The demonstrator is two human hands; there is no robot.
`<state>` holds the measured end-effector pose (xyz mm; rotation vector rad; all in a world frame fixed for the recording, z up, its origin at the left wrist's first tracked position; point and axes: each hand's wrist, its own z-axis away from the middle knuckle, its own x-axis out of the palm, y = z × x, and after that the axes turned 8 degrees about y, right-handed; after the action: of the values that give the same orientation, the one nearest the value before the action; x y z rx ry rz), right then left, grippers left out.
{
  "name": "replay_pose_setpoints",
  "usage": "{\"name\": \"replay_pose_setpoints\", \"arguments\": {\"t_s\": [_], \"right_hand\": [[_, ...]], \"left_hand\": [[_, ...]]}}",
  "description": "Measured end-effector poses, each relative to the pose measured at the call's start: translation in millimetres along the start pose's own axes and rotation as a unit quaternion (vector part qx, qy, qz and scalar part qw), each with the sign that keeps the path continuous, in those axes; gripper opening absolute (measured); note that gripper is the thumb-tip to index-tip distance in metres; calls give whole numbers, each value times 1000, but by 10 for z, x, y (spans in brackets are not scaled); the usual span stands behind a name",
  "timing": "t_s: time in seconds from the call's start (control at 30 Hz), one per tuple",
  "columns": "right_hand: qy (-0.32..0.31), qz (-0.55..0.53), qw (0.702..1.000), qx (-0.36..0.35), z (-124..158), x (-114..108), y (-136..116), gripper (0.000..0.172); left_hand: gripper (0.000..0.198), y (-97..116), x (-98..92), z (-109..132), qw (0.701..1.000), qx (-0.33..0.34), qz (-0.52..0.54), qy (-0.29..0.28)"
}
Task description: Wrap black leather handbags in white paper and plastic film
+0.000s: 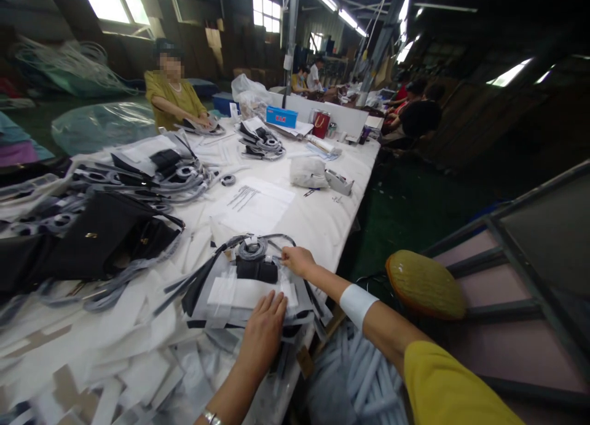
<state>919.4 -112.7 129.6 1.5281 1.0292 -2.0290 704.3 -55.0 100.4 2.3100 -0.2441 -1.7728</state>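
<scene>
My left hand (265, 330) lies flat, fingers together, pressing on a stack of white paper strips (235, 293) and black pieces at the near table edge. My right hand (297, 259) reaches in from the right, its fingers pinched at the stack's far right corner beside a black block (255, 269) and a grey tape roll (251, 249). What the pinch holds is too small to make out. A white band is on my right forearm and a bracelet on my left wrist.
A long white table (318, 216) carries piles of grey rings and straps (152, 179), a black bag (92, 234), a white sheet (258, 207) and a blue box (281, 116). A person in olive works at the far left; others sit farther back. A yellow stool (424, 284) stands at right.
</scene>
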Motion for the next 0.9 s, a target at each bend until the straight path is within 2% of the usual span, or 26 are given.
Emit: {"name": "replay_pose_setpoints", "arguments": {"t_s": [0.07,0.17,0.27,0.37,0.53,0.63,0.7,0.77,0.83,0.9], "right_hand": [[53,-20,998,-5,201,-53,-12,19],[107,-53,992,-34,590,-30,-79,26],[127,-70,987,-66,942,122,-190,30],[143,-71,984,-85,1137,304,-266,36],[172,-32,974,-143,1196,494,-182,45],[214,-4,960,-183,1173,586,-50,48],[243,6,948,-205,1147,640,12,49],[261,11,937,-231,1099,676,19,47],[267,7,934,-238,1015,688,-41,37],[270,1,941,-206,900,683,-143,24]], "left_hand": [[47,-24,-43,2,1000,8,7,8],[44,-68,-106,-26,1000,17,18,17],[39,-115,-152,-86,999,23,27,19],[36,-147,-196,-149,999,31,24,20],[47,-131,-329,-200,998,63,-14,18],[47,-179,-426,-211,997,75,-11,-20],[49,-292,-493,-198,997,76,-10,-24],[49,-472,-551,-168,998,64,-28,-3],[47,-680,-585,-137,997,52,-59,26],[47,-864,-594,-116,994,55,-85,49]]}}
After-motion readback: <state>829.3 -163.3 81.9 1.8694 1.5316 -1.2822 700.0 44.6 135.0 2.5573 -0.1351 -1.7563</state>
